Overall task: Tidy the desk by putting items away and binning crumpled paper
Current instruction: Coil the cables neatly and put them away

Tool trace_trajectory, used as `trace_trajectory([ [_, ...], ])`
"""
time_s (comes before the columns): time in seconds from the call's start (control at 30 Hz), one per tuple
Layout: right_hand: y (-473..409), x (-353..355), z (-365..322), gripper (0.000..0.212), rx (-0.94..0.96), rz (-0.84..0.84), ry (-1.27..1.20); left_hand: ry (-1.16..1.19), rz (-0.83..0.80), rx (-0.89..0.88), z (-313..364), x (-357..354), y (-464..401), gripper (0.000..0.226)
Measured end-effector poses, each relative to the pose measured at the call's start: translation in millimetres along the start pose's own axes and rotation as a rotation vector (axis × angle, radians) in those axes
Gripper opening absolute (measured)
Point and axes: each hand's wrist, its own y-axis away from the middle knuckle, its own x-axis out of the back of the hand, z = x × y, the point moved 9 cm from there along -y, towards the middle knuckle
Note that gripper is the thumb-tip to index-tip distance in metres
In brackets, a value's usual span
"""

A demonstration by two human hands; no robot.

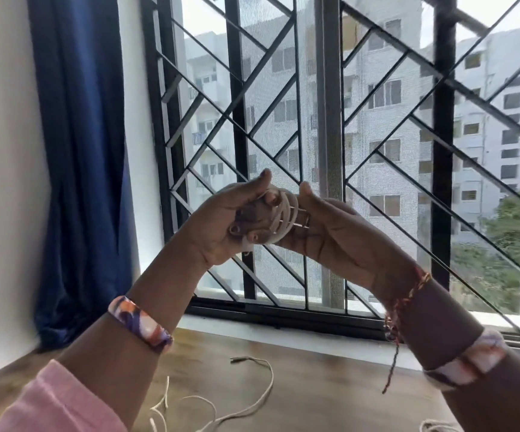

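Both hands are raised in front of the window. My left hand (237,219) grips a small white charger block, its fingers curled round it. A white cable (285,216) is wound in several loops around the block between the two hands. My right hand (330,229) holds the coil from the right side, thumb on top. The loose tail of the cable (252,406) lies on the wooden desk (330,388) below, its plug end (237,359) pointing left.
A barred window with a mesh screen (315,151) fills the view ahead. A blue curtain (81,166) hangs at the left beside a white wall. Another bit of white cord (436,427) shows at the bottom right edge of the desk.
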Motion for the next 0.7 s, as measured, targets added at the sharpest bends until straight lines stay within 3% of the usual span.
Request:
trace_trajectory([
  [0.1,1,-4,-3,0.034,0.045,-0.039,0.095,0.013,0.018,-0.01,-1,-2,0,0.028],
  [0.17,-1,5,0,0.041,0.01,0.052,0.151,-0.005,-0.009,0.008,-7,-7,-1,0.028],
  [0.27,1,18,2,0.025,-0.044,0.194,0.3,-0.119,-0.023,0.064,-20,-5,-4,0.026],
  [0.47,8,22,-14,0.006,0.09,0.357,0.505,-0.205,0.271,0.006,-21,18,-13,0.011],
  [0.53,9,26,-18,0.009,0.124,0.4,0.453,-0.397,0.379,-0.154,-6,19,-14,0.008],
  [0.63,12,40,-26,0.017,0.158,0.49,0.324,-0.99,0.498,-0.478,23,2,-4,0.015],
  [0.7,14,44,-33,0.025,0.153,0.507,0.339,-1.181,0.511,-0.582,31,-5,2,0.02],
])
